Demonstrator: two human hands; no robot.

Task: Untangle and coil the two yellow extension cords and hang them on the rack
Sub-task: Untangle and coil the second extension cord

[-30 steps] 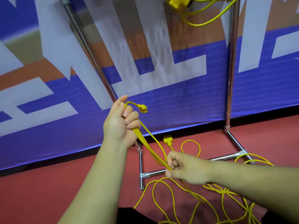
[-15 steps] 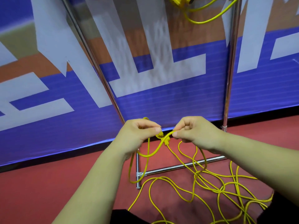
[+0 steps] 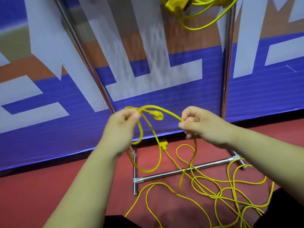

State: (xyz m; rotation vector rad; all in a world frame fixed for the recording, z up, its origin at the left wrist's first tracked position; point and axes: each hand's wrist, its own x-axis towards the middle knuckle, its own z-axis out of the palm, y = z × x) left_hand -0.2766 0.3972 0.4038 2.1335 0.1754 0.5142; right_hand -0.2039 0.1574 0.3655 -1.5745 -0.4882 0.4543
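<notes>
Both hands hold one yellow extension cord point(image 3: 171, 111) up in front of the rack. My left hand point(image 3: 120, 125) pinches it by its yellow plug point(image 3: 158, 115), with a loop hanging below. My right hand point(image 3: 199, 124) grips the cord further along. The rest of the cord lies in a loose tangle point(image 3: 218, 193) on the red floor, beside a yellow socket end point(image 3: 163, 143). A second yellow cord point(image 3: 194, 12), coiled, hangs at the top of the metal rack point(image 3: 227, 66).
The rack's base bars point(image 3: 181, 171) lie on the floor under the cord. A blue, white and orange banner point(image 3: 49, 99) stands right behind the rack. My dark trouser legs point(image 3: 279, 209) show at the bottom edge.
The hands have moved apart, from nearly touching to a short span of cord between them. A loop now hangs from my left hand, and the plug sticks out beside it.
</notes>
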